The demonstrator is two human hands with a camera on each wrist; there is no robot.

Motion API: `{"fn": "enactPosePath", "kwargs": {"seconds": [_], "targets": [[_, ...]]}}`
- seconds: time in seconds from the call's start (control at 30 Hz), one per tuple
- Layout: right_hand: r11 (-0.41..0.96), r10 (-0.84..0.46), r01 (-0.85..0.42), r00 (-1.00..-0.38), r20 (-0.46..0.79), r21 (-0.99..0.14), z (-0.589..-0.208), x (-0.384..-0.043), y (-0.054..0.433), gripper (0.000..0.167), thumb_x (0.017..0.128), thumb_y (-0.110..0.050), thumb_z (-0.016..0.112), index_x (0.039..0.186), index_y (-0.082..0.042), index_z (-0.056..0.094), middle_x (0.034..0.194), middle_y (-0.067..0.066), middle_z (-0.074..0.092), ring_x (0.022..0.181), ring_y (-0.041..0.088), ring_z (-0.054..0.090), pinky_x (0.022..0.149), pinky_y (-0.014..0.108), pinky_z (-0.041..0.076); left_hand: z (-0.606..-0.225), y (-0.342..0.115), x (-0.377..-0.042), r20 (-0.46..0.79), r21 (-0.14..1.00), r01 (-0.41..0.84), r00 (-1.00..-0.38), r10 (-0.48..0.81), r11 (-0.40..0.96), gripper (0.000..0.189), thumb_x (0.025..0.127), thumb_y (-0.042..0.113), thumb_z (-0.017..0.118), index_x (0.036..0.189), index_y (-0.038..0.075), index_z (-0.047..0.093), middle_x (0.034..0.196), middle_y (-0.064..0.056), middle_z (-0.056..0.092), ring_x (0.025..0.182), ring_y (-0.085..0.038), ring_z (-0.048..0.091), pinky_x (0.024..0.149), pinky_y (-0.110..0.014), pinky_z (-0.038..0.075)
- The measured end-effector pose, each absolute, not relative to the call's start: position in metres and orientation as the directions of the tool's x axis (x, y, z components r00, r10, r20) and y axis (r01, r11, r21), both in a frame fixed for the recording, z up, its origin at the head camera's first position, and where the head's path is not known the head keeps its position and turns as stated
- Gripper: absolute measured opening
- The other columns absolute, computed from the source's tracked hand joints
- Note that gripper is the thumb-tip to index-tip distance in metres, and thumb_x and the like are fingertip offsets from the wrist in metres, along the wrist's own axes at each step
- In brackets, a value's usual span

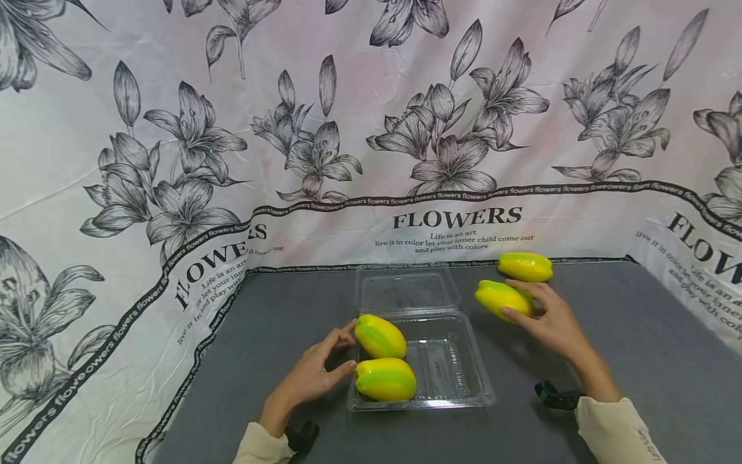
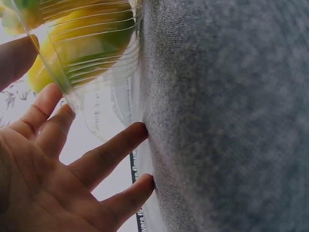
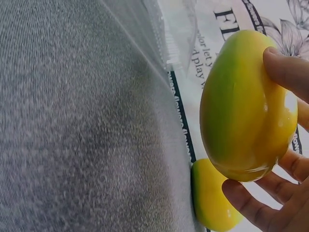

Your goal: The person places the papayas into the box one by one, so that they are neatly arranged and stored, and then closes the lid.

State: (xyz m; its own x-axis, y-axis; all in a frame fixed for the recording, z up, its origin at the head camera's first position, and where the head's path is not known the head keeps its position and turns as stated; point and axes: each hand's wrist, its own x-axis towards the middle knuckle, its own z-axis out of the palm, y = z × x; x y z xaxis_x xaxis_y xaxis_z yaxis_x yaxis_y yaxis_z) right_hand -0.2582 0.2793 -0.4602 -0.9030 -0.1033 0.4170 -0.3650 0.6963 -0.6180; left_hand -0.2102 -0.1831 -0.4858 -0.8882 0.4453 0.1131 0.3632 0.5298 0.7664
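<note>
A yellow-green mango (image 3: 241,111) is held in my right hand (image 1: 551,319), thumb on one side and fingers on the other, to the right of a clear plastic box (image 1: 478,386). Two more mangoes, one behind (image 1: 380,336) and one in front (image 1: 385,379), lie in the left half of the box. My left hand (image 1: 315,370) is at the box's left side, thumb and fingers spread. In the left wrist view, fingertips (image 2: 50,92) meet the clear wall, while two other fingers reach down to the grey surface.
Another mango (image 1: 525,267) lies at the back right of the grey table (image 1: 278,309). The box's clear lid (image 1: 406,290) is folded back behind it. A flower-printed cloth (image 1: 324,238) hangs along the back and sides.
</note>
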Motion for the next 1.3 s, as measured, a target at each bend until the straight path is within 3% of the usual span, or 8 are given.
{"fn": "enactPosePath", "kwargs": {"seconds": [0.5, 0.8, 0.9, 1.1, 1.3], "targets": [[0.701, -0.130, -0.383, -0.898, 0.420, -0.602, -0.454, -0.255, 0.267, 0.056, 0.090, -0.027, 0.080, 0.140, -0.011, 0.061, 0.130, 0.014, 0.059, 0.102, -0.002, 0.045, 0.076, 0.018, 0.048, -0.486, -0.183, -0.211, 0.116, 0.764, 0.363, -0.891, 0.439, 0.533, 0.034, 0.100, 0.040, 0.065, 0.126, 0.023, 0.050, 0.166, 0.006, 0.033, 0.135, -0.032, 0.057, 0.109, -0.064, 0.044], [0.704, -0.134, -0.367, -0.910, 0.393, -0.608, -0.452, -0.254, 0.262, 0.057, 0.091, -0.029, 0.079, 0.141, -0.011, 0.059, 0.133, 0.015, 0.058, 0.108, 0.020, 0.052, 0.077, 0.021, 0.049, -0.484, -0.183, -0.210, 0.122, 0.763, 0.368, -0.889, 0.441, 0.532, 0.034, 0.100, 0.037, 0.065, 0.126, 0.020, 0.050, 0.167, 0.004, 0.033, 0.135, -0.034, 0.057, 0.108, -0.065, 0.044], [0.702, -0.132, -0.368, -0.908, 0.397, -0.610, -0.452, -0.253, 0.260, 0.057, 0.091, -0.029, 0.079, 0.141, -0.011, 0.059, 0.133, 0.014, 0.058, 0.107, 0.017, 0.051, 0.077, 0.022, 0.049, -0.483, -0.183, -0.210, 0.125, 0.762, 0.372, -0.888, 0.443, 0.530, 0.034, 0.100, 0.037, 0.065, 0.126, 0.020, 0.051, 0.167, 0.004, 0.033, 0.135, -0.034, 0.057, 0.108, -0.064, 0.044], [0.691, -0.142, -0.399, -0.893, 0.428, -0.603, -0.450, -0.253, 0.256, 0.056, 0.090, -0.026, 0.080, 0.140, -0.012, 0.061, 0.131, 0.012, 0.059, 0.104, 0.000, 0.046, 0.077, 0.020, 0.050, -0.484, -0.183, -0.210, 0.134, 0.760, 0.382, -0.884, 0.447, 0.526, 0.034, 0.100, 0.037, 0.065, 0.126, 0.020, 0.051, 0.166, 0.004, 0.033, 0.134, -0.033, 0.058, 0.109, -0.063, 0.044], [0.690, -0.151, -0.402, -0.894, 0.422, -0.603, -0.447, -0.251, 0.253, 0.056, 0.090, -0.028, 0.080, 0.140, -0.013, 0.061, 0.132, 0.012, 0.059, 0.106, 0.009, 0.050, 0.077, 0.021, 0.051, -0.484, -0.183, -0.209, 0.122, 0.765, 0.367, -0.889, 0.440, 0.530, 0.036, 0.099, 0.039, 0.065, 0.126, 0.021, 0.050, 0.166, 0.004, 0.033, 0.135, -0.033, 0.057, 0.110, -0.064, 0.043]]}}
